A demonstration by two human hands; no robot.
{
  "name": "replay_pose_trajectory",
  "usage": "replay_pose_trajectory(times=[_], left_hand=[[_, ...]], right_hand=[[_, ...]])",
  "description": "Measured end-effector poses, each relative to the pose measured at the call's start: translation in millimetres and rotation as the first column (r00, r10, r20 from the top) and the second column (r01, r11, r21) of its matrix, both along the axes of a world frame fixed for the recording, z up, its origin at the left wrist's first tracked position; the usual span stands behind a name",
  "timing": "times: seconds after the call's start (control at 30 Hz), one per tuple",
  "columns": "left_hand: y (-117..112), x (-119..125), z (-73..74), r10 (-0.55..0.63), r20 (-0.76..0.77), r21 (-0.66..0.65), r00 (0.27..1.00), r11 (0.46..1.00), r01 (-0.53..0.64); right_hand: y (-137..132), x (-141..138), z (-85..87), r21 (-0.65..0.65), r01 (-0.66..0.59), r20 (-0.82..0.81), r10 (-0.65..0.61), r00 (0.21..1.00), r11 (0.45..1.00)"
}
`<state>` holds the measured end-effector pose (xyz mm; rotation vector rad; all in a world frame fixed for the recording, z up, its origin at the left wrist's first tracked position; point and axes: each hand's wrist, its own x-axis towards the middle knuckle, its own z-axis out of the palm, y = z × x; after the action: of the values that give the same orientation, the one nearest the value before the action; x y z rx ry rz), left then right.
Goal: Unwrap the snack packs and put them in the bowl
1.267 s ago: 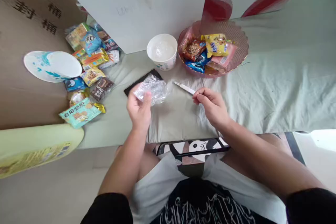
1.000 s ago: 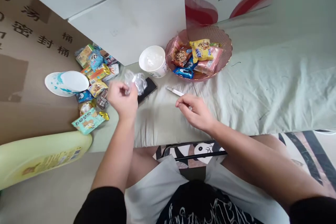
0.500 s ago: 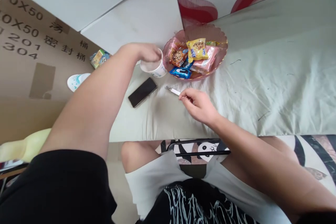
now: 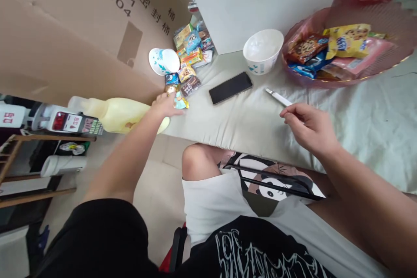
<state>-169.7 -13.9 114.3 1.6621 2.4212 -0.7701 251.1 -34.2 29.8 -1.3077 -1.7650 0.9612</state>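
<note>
My left hand reaches into the near end of a pile of wrapped snacks, thumb and fingers apart. Right beside its fingers lies a pale blue-green snack packet; a brown snack packet is just beyond. Between thumb and fingers, my right hand pinches a slim white pen-like tool with a grey metal tip pointing left. A white bowl with blue-green print stands upright past a black phone. The pink glass bowl to its right holds several wrapped snacks, including a yellow cookie packet.
Another printed white bowl is tipped over against the large cardboard box. White boxes line the back. A pale yellow bottle lies left of the cloth-covered surface, above a wooden rack.
My left hand has left the white bowl and moved left to the snack pile. The view has turned left, showing more of the pile and rack. My right hand keeps the pen-like tool.
</note>
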Motion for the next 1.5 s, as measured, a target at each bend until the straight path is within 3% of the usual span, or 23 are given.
replay_pose_trajectory(times=[0.07,0.13,0.23,0.3,0.33,0.37,0.43,0.47,0.5,0.57,0.67,0.77,0.87,0.93,1.0,1.1,1.17,1.33,1.5], left_hand=[[-10,-11,-13.1,0.003,-0.001,0.008,1.0,1.0,-0.003],[-14,-16,-14.2,-0.032,0.011,0.061,0.999,0.998,0.031],[-22,-10,1.3,-0.062,0.132,0.181,0.989,0.983,0.037],[-31,6,11.3,-0.107,0.349,0.355,0.931,0.934,-0.026],[-36,19,12.9,-0.152,0.508,0.438,0.848,0.893,-0.103],[-40,33,11.3,-0.203,0.685,0.466,0.7,0.86,-0.207],[-45,69,-1.8,-0.231,0.938,0.321,0.259,0.861,-0.394],[-44,89,-12.3,-0.194,0.979,0.199,0.055,0.884,-0.423],[-41,108,-24.1,-0.157,0.982,0.099,-0.105,0.9,-0.424],[-31,144,-48.4,-0.122,0.942,-0.021,-0.314,0.909,-0.416],[-7,180,-77.2,-0.117,0.879,-0.094,-0.463,0.908,-0.409],[14,193,-94.8,-0.14,0.861,-0.108,-0.489,0.889,-0.445],[24,198,-106.8,-0.132,0.869,-0.121,-0.476,0.877,-0.464],[22,204,-115.0,-0.152,0.893,-0.074,-0.424,0.878,-0.472],[16,210,-124.0,-0.246,0.918,0.072,-0.311,0.875,-0.479],[7,214,-135.8,-0.435,0.885,0.334,-0.164,0.841,-0.425],[4,213,-140.1,-0.5,0.853,0.424,-0.149,0.831,-0.361],[3,212,-138.6,-0.528,0.829,0.475,-0.182,0.839,-0.266],[-7,217,-138.1,-0.543,0.838,0.508,-0.047,0.809,-0.295]], right_hand=[[-3,-5,-3.2,0.026,-0.021,0.034,0.02,0.999,0.999],[-4,-6,-5.3,0.061,-0.037,0.078,0.032,0.996,0.997],[-2,0,-6.9,0.177,0.052,0.189,-0.086,0.978,0.983],[0,6,-9.1,0.256,0.114,0.287,-0.188,0.939,0.96],[1,9,-11.0,0.277,0.124,0.337,-0.217,0.916,0.953],[3,11,-13.4,0.282,0.116,0.388,-0.223,0.894,0.952],[5,15,-19.1,0.266,0.08,0.473,-0.202,0.858,0.961],[6,15,-22.0,0.261,0.067,0.501,-0.195,0.843,0.963],[8,16,-24.5,0.254,0.051,0.522,-0.182,0.833,0.966],[11,16,-26.9,0.238,0.022,0.53,-0.148,0.835,0.971],[13,18,-22.3,0.177,0.024,0.455,-0.104,0.884,0.984],[12,17,-12.5,0.029,0.082,0.286,-0.087,0.954,0.996],[5,12,-7.8,-0.185,0.044,-0.076,-0.059,0.995,0.982],[0,5,-8.9,-0.269,-0.099,-0.415,-0.023,0.91,0.958],[-3,-3,-10.7,-0.269,-0.255,-0.63,0.031,0.776,0.929],[-4,-11,-11.8,-0.267,-0.328,-0.661,0.075,0.747,0.906],[-3,-12,-12.3,-0.288,-0.308,-0.652,0.05,0.756,0.907],[-4,-16,-15.3,-0.34,-0.285,-0.657,-0.01,0.753,0.896],[-7,-22,-18.4,-0.363,-0.288,-0.653,-0.021,0.758,0.886]])
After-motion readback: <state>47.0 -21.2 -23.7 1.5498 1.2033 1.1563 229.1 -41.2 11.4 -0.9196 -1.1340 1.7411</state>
